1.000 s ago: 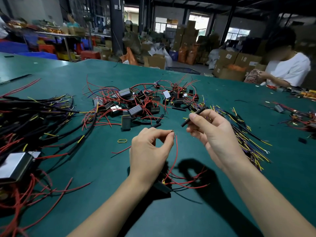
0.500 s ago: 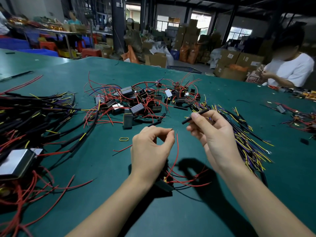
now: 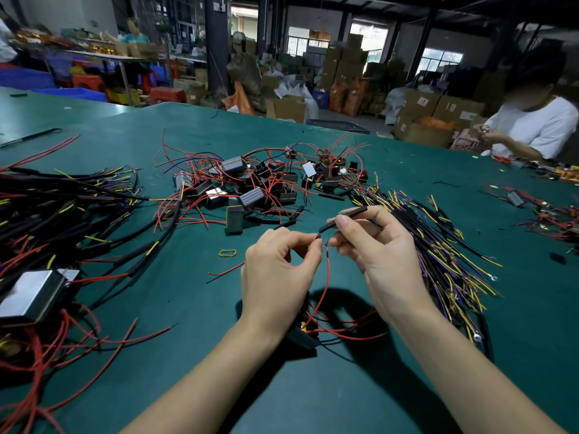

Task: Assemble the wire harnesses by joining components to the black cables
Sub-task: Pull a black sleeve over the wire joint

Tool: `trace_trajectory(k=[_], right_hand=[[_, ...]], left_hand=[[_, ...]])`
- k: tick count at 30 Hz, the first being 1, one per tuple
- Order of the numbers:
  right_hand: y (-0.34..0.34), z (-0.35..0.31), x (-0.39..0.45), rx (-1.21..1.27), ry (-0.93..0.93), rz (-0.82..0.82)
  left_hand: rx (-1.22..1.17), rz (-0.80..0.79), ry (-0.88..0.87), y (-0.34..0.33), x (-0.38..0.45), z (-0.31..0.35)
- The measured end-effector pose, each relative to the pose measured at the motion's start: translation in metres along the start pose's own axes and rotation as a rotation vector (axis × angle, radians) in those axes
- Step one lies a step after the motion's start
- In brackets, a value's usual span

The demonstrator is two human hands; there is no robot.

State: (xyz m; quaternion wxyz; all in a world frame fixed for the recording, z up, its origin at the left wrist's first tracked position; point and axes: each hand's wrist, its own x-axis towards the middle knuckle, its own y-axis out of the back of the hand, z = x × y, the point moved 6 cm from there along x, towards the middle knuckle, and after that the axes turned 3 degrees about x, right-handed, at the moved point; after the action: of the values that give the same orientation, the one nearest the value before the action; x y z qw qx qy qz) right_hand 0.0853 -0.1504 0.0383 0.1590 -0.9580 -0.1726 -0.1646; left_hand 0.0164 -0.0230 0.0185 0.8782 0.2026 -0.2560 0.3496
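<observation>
While the left hand pinches the red wire tip and the right hand pinches the black sleeve, at 12 o'clock above the surface, align the ends squarely before threading.

Pretty plain here: both forearms are bare right to the bottom edge of the shot, no sleeves showing. Left hand and right hand have no gloves, rings or watch, and the nails look short and unpainted.
</observation>
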Motion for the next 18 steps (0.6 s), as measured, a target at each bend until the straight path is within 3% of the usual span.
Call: trace_trajectory(k=[18], right_hand=[[0.006,0.004,-0.001,0.184,-0.117,0.107]], left_hand=[[0.104,0.000,-0.144,0.002,-0.001,0.011]])
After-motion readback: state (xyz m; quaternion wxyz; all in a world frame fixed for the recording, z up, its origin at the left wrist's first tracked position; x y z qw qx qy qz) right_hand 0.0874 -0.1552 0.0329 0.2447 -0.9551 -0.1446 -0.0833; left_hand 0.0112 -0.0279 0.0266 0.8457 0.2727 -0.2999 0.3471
